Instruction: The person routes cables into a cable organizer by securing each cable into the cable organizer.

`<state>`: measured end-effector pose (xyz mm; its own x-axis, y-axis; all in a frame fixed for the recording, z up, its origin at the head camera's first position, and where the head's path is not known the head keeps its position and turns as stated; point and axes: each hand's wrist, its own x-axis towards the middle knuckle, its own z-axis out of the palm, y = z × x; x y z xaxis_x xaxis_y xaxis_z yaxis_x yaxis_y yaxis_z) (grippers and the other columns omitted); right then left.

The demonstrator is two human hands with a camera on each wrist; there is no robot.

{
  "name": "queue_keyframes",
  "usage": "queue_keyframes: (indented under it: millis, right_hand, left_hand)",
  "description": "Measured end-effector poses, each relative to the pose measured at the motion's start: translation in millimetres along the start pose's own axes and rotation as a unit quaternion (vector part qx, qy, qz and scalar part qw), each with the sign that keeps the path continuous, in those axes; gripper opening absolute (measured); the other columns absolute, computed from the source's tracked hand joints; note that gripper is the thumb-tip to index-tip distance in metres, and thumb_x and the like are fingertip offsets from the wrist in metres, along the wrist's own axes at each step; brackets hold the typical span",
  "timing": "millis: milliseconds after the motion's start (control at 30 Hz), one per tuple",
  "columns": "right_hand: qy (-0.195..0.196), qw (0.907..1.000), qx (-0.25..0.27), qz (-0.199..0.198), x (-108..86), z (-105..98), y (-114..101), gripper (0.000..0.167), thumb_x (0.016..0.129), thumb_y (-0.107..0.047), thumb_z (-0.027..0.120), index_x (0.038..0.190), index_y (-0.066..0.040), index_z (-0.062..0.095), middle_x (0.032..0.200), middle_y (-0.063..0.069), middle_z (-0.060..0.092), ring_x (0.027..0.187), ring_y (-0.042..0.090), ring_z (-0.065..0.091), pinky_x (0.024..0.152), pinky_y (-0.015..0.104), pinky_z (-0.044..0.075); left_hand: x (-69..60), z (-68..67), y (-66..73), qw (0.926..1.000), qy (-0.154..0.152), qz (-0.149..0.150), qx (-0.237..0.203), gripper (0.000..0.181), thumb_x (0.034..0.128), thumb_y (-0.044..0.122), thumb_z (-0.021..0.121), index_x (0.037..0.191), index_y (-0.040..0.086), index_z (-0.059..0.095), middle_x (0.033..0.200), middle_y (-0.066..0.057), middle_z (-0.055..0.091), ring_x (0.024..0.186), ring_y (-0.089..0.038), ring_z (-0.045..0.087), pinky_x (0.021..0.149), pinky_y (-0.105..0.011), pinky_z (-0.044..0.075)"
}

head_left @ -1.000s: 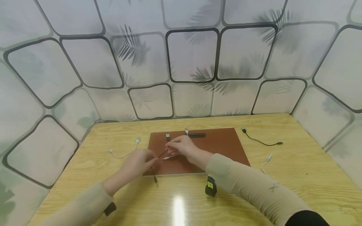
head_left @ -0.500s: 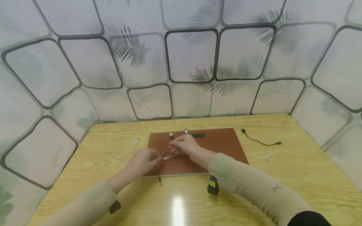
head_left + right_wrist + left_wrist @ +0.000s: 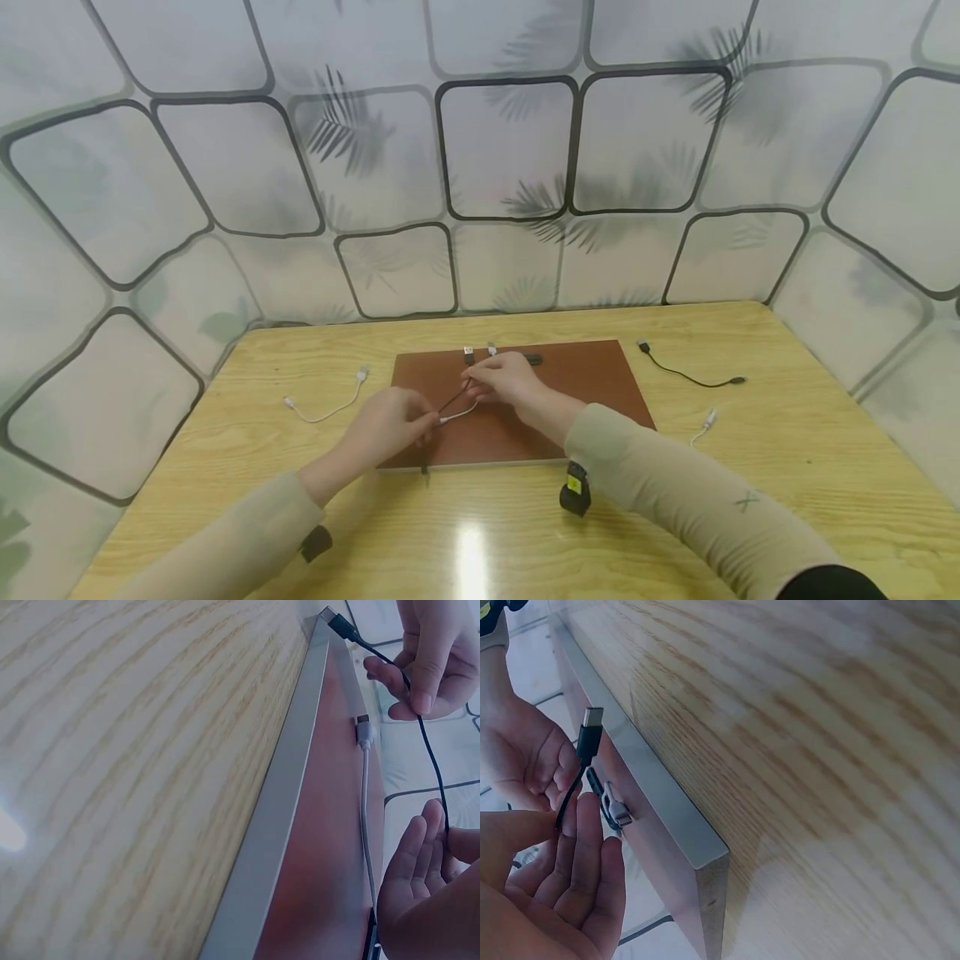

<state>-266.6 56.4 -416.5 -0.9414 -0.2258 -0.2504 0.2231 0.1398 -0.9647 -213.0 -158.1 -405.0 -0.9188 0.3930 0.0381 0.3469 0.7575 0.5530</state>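
Note:
A black USB cable (image 3: 453,400) is stretched between both hands above a brown board (image 3: 592,400). My left hand (image 3: 393,423) pinches it near one end, and a small black connector (image 3: 590,739) sticks out past the fingers. My right hand (image 3: 510,383) pinches it closer to its USB plug (image 3: 468,356), which points to the far side. Beneath the hands a white cable (image 3: 365,810) lies on the board, one plug near the left fingertips. Its far plug (image 3: 492,349) is by a black bar (image 3: 534,359), partly hidden by the right hand.
On the wooden table (image 3: 480,500), a white cable (image 3: 330,412) lies left of the board. To its right lie a black cable (image 3: 686,375) and another white cable (image 3: 703,425), partly behind the right sleeve. A patterned backdrop (image 3: 510,275) stands behind.
Both hands have shifted slightly right over the board, carrying the black cable between them. The USB plug has moved right, toward the white plug at the far edge.

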Motion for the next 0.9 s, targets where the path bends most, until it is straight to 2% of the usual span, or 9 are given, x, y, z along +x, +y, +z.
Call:
queue_keyframes:
  millis: [233, 533, 667, 900]
  right_hand:
    - [0.006, 1.0000, -0.001, -0.006, 1.1, -9.0, 1.4, 0.027, 0.107, -0.010, 0.061, 0.117, 0.011, 0.075, 0.086, 0.003, 0.080, 0.069, 0.004, 0.071, 0.078, 0.026, 0.064]
    - [0.023, 0.9996, 0.008, -0.010, 1.9, -18.8, 1.9, 0.027, 0.105, -0.009, 0.063, 0.117, 0.013, 0.074, 0.081, 0.001, 0.078, 0.066, 0.004, 0.070, 0.074, 0.024, 0.063]
    - [0.024, 0.9997, 0.008, -0.008, 0.3, -23.8, -0.7, 0.029, 0.106, -0.009, 0.063, 0.120, 0.015, 0.072, 0.078, -0.001, 0.076, 0.066, 0.004, 0.069, 0.074, 0.024, 0.063]
    - [0.028, 0.9996, 0.005, -0.003, 3.6, -33.7, -2.7, 0.029, 0.106, -0.010, 0.062, 0.121, 0.014, 0.072, 0.075, -0.005, 0.074, 0.066, 0.004, 0.070, 0.071, 0.021, 0.061]
  left_hand:
    - [5.6, 1.2, 4.6, 1.0000, -0.003, -0.003, 0.004, 0.020, 0.1004, 0.016, 0.071, 0.082, 0.011, 0.078, 0.061, 0.006, 0.067, 0.056, -0.006, 0.053, 0.057, -0.023, 0.042]
    - [12.6, 4.4, 10.6, 0.9997, 0.012, -0.002, 0.021, 0.016, 0.0983, 0.018, 0.075, 0.085, 0.011, 0.081, 0.076, 0.005, 0.077, 0.065, -0.004, 0.058, 0.062, -0.024, 0.049]
    - [15.1, 6.1, 13.4, 0.9993, 0.020, 0.013, 0.028, 0.014, 0.0971, 0.017, 0.076, 0.086, 0.010, 0.081, 0.078, 0.004, 0.078, 0.071, -0.005, 0.065, 0.069, -0.028, 0.055]
    - [19.3, 7.3, 18.9, 0.9976, 0.039, 0.047, 0.033, 0.009, 0.0947, 0.009, 0.073, 0.093, 0.006, 0.081, 0.091, -0.003, 0.081, 0.088, -0.019, 0.075, 0.085, -0.041, 0.061]
